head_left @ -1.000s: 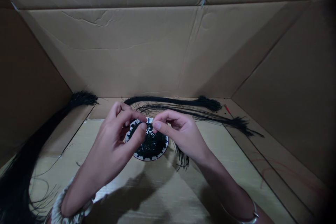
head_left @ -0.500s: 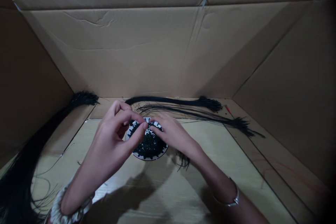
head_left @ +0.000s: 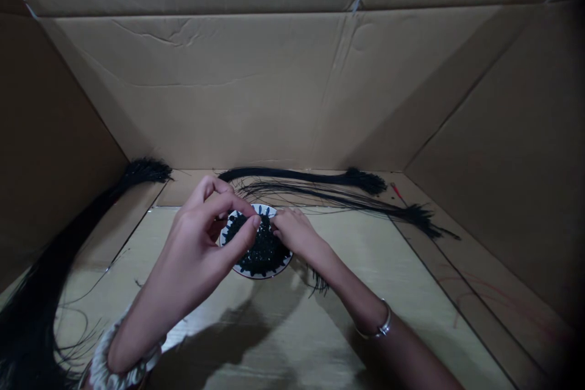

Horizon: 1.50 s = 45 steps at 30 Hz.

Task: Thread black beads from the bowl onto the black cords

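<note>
A patterned white plate (head_left: 267, 209) with a dark rim design holds a heap of small black beads (head_left: 261, 247). Over its upper left part reaches my left hand (head_left: 205, 225), thumb and forefinger pinched together above the beads; what is between the tips is too small to make out. My right hand (head_left: 299, 233) is at the plate's right edge, its fingers curled and pressed together. Whatever those fingertips grip is hidden. Beneath my right wrist hang or lie short dark strand ends (head_left: 319, 280).
Two black strand bundles (head_left: 301, 177) lie along the back wall. A long, thick black bundle (head_left: 91, 213) runs down the left side. A small red-tipped tool (head_left: 397, 190) lies at back right. Cardboard walls (head_left: 219, 85) enclose the surface on three sides.
My right hand has drawn slightly right, away from my left fingertips, and its fingers have curled in. The left hand stays almost in place, still pinching.
</note>
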Each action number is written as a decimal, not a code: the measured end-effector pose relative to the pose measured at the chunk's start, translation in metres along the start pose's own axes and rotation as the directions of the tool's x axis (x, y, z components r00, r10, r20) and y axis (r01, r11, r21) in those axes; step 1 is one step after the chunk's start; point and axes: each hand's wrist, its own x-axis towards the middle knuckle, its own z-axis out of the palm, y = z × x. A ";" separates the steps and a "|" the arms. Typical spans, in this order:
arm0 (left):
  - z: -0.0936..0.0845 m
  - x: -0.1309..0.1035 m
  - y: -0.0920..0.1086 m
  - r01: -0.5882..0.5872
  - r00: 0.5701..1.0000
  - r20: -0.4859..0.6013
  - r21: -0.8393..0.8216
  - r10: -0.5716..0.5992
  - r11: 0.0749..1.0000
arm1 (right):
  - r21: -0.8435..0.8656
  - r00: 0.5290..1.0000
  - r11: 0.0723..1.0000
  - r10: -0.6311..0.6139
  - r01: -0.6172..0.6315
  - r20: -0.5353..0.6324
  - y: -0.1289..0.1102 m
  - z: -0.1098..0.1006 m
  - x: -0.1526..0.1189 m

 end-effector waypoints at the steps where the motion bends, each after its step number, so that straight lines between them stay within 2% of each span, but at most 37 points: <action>1: 0.000 0.000 0.000 0.000 1.000 0.002 -0.002 0.000 1.000 | 0.011 1.000 1.000 -0.005 0.005 -0.019 0.002 -0.001 0.000; 5: 0.000 0.001 -0.002 -0.001 1.000 -0.002 -0.002 0.001 1.000 | 0.084 0.996 0.995 -0.043 0.050 -0.083 0.008 -0.007 0.001; 7: 0.000 0.001 -0.001 0.001 1.000 -0.001 -0.001 -0.001 1.000 | 0.271 0.989 0.957 -0.076 0.109 -0.127 0.009 -0.012 0.001; 8: 0.000 0.001 -0.001 0.002 1.000 -0.001 0.000 -0.002 1.000 | 0.415 0.984 0.898 -0.085 0.144 -0.159 0.008 -0.015 0.001; 10: 0.001 0.001 0.000 0.001 1.000 -0.007 0.002 -0.001 1.000 | 0.708 0.974 0.676 -0.066 0.205 -0.219 0.004 -0.022 0.000; 12: 0.001 0.001 0.001 0.005 1.000 -0.012 0.008 -0.004 1.000 | 0.882 0.976 0.423 -0.028 0.207 -0.216 -0.001 -0.028 -0.004; 14: 0.001 0.001 0.000 0.009 1.000 -0.013 0.014 -0.009 1.000 | 0.960 0.984 0.216 -0.020 0.179 -0.179 -0.007 -0.034 -0.010; 16: 0.002 0.001 -0.001 0.010 1.000 -0.014 0.017 -0.009 1.000 | 0.986 0.986 0.054 -0.044 0.160 -0.158 -0.013 -0.039 -0.016; 19: 0.003 0.001 -0.004 0.006 1.000 -0.016 0.021 -0.005 1.000 | 0.982 0.982 -0.098 -0.081 0.163 -0.171 -0.020 -0.048 -0.027; 22: 0.003 0.000 -0.005 0.009 1.000 -0.021 0.028 -0.009 1.000 | 0.973 0.977 -0.157 -0.107 0.169 -0.187 -0.026 -0.054 -0.034; 27: 0.003 0.000 -0.004 -0.006 0.999 -0.045 0.026 0.008 1.000 | 0.964 0.969 -0.185 -0.120 0.192 -0.216 -0.034 -0.059 -0.040; 31: 0.003 0.000 -0.002 -0.012 0.998 -0.063 0.029 0.013 1.000 | 0.961 0.972 -0.217 -0.126 0.170 -0.200 -0.036 -0.058 -0.042; 45: 0.004 0.001 0.000 0.000 0.995 -0.095 0.011 0.001 1.000 | 0.906 0.974 -0.417 -0.167 0.070 -0.152 -0.041 -0.051 -0.040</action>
